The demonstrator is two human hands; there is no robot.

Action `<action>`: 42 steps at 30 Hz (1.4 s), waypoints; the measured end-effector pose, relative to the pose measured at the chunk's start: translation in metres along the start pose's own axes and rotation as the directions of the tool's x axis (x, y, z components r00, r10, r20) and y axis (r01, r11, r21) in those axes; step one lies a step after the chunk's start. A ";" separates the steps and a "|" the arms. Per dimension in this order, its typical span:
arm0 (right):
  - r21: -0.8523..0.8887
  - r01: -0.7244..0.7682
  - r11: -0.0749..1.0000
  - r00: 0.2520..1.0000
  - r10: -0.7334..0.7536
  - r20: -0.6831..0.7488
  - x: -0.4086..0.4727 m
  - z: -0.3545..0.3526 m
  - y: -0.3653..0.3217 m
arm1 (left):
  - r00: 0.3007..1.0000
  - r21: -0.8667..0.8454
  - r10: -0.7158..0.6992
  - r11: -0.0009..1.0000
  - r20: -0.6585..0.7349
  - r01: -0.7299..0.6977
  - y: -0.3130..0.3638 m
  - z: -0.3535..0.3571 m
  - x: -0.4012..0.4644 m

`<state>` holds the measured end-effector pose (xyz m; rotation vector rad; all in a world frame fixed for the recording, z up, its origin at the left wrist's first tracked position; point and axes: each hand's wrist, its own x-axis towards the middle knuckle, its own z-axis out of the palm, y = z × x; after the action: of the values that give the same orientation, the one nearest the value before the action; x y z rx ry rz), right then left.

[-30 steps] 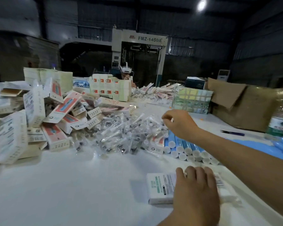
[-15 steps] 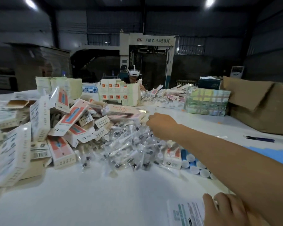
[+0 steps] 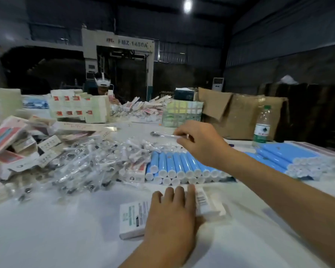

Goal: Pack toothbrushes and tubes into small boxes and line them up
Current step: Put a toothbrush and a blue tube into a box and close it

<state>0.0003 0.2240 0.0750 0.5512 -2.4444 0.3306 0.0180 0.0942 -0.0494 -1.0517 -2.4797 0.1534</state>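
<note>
A small white box (image 3: 132, 219) lies flat on the white table (image 3: 56, 235) in front of me. My left hand (image 3: 172, 213) rests on it with fingers spread flat. My right hand (image 3: 199, 142) is raised above the row of blue tubes (image 3: 174, 163) and pinches a clear-wrapped toothbrush (image 3: 161, 134) by one end. A heap of wrapped toothbrushes (image 3: 91, 161) lies left of the tubes. More blue tubes (image 3: 290, 157) are stacked at the right.
Loose red-and-white boxes (image 3: 12, 144) pile up at the left. Stacked boxes (image 3: 77, 108), a plaid packet (image 3: 182, 115), a brown carton (image 3: 240, 117) and a water bottle (image 3: 262, 126) stand at the back. Another person (image 3: 103, 86) with a headset sits across the table.
My right hand has pulled back from the toothbrush heap, now holding one wrapped toothbrush above the tubes. My left hand stays on the box; the view has tilted down.
</note>
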 end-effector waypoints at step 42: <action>0.711 -0.408 0.572 0.826 0.563 0.022 -0.162 0.023 -0.002 | 0.922 0.008 -0.358 0.932 -0.144 0.363 0.047 -0.015 -0.012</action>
<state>0.1080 0.2634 -0.0418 0.0767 -2.1540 1.5163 0.0628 0.1179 -0.0522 -0.5530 -2.4811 0.0074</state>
